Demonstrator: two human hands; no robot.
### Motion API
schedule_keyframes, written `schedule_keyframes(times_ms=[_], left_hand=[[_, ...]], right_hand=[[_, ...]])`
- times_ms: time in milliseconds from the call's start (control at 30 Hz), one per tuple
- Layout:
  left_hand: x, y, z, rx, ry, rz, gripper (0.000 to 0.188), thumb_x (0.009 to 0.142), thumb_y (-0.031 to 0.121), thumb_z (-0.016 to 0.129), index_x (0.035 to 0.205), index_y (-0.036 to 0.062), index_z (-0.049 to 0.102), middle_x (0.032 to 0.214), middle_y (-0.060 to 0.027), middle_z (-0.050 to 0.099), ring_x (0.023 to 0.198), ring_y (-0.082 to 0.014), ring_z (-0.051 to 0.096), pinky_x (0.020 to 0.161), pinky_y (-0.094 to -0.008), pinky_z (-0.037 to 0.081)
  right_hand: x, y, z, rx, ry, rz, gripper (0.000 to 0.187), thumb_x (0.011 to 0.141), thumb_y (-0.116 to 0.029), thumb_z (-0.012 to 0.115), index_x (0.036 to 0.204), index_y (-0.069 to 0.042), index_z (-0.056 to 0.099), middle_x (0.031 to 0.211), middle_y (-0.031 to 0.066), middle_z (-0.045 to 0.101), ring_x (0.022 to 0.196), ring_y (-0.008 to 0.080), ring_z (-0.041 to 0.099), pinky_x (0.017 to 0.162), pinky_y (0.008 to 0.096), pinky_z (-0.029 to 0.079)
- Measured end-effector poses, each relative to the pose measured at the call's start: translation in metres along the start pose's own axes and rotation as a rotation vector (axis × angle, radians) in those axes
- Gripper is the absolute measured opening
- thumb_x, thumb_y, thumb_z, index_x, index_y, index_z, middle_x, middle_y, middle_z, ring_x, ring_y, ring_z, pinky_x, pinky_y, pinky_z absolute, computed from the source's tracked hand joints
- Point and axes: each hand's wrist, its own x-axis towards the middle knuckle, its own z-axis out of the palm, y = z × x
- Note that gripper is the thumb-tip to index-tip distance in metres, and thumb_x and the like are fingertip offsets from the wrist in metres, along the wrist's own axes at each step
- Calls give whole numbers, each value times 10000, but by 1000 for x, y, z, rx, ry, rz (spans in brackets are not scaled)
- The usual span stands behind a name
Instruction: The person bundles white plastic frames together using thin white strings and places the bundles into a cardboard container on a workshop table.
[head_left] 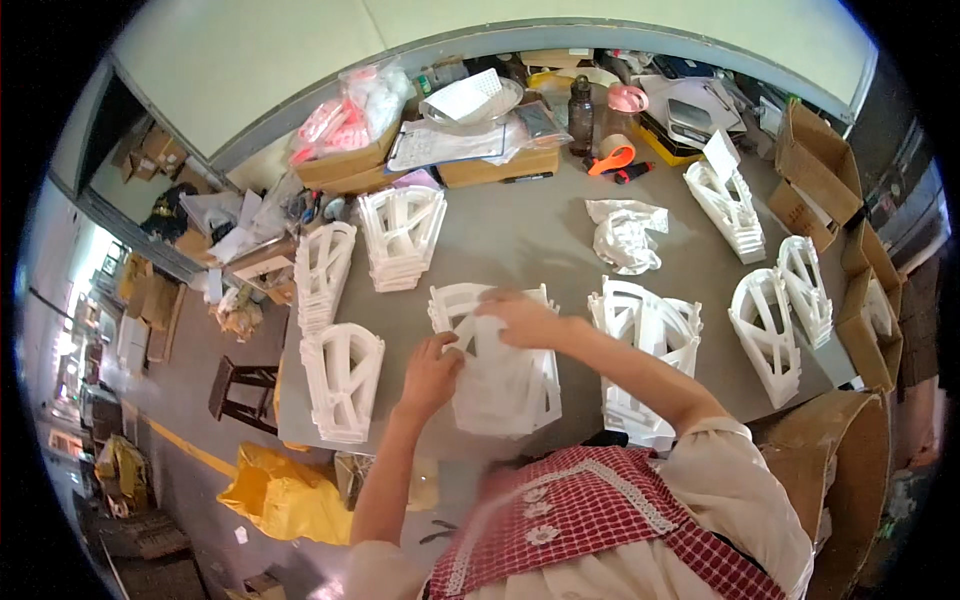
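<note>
As we look down in the head view, our two bare hands work at the near side of a grey flat-topped table (pixel 530 225). Item: left hand (pixel 432 375), fingers bent, tips at the left edge of a blurred, translucent white sheet-like piece (pixel 495 388); we cannot tell whether they grip it. Item: right hand (pixel 520 318), blurred, palm downward, fingers reaching left above the piece's upper part; their hold we cannot tell either. Item: the piece itself, lying between and below our hands, over a stack of white plastic fan-shaped frames (pixel 549 385) at the table's near middle.

Item: to our right, near, another stack of white plastic ribbed frames (pixel 640 410). Item: to our left, well apart, a neat pile of white plastic spoked frames (pixel 325 400). Item: beyond our right hand, one crumpled white paper sheet (pixel 625 238). Item: farther back, one dark, narrow-necked bottle (pixel 580 118), upright, with an orange-handled tool (pixel 612 160) near it. Item: on the floor at left, one bright yellow bag (pixel 285 500).
</note>
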Motion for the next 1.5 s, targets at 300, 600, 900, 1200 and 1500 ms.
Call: schedule_keyframes(times_ms=[300,600,900,1200,1500], left_hand=[[11,-10,-10,-165,65,29,162,814,80,658,958,54,588,1072,-121,611,1045,-358,569,878,-437,457],[14,-42,15,-65,-150,213,164,772,133,684,889,78,583,966,-112,639,1013,-332,571,893,-436,452],[5,-13,-15,-1288,119,-370,127,946,155,593,914,63,512,839,-7,540,865,-169,527,800,-319,435],[5,35,-99,-1766,392,-438,94,958,127,556,935,58,497,771,15,399,741,-142,410,739,-313,385],[42,-2,-57,-303,350,-230,177,941,42,482,1090,12,572,947,-130,631,929,-316,600,860,-402,468]], right_hand=[[14,10,103,-32,259,-103,539,705,-50,629,1241,-82,587,1363,171,510,1270,390,447,1073,494,366],[10,17,93,52,189,-64,588,699,-41,618,1285,-60,569,1378,133,521,1293,334,448,1096,436,361],[11,3,98,3,219,-52,478,724,-56,627,1200,-51,588,1366,132,500,1284,336,446,1092,439,355],[12,-4,97,-139,201,-73,422,735,-44,605,1154,-92,596,1369,111,461,1274,364,423,1072,443,372],[7,-7,95,-163,193,-11,462,711,-72,631,1170,-25,612,1400,121,452,1293,339,400,1108,416,349]])
